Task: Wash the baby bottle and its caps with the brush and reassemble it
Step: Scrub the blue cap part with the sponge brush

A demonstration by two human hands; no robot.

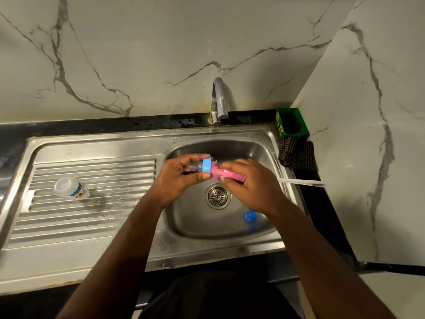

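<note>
Over the basin of the steel sink (264, 139), my left hand (178, 178) has its grip curled around the blue ring cap (207, 165), which carries the clear teat on its left side, thumb below and fingers over the top. My right hand (250, 183) has its grip closed on the pink sponge head of the brush (218, 173), pressing it up against the open side of the ring; the brush's white handle (299, 181) sticks out to the right, past the sink's right rim and over the dark tabletop (322, 203). The clear bottle (71, 188), with a printed band round it, lies on its side on the ribbed draining board near the sink's left edge, well apart from my hands. A second blue cap (250, 217) rests on the basin floor toward its near right corner, beside the drain (217, 196). A green box (291, 123) and a dark checked cloth (296, 155) sit at the far right corner, right of the tap (218, 100).
</note>
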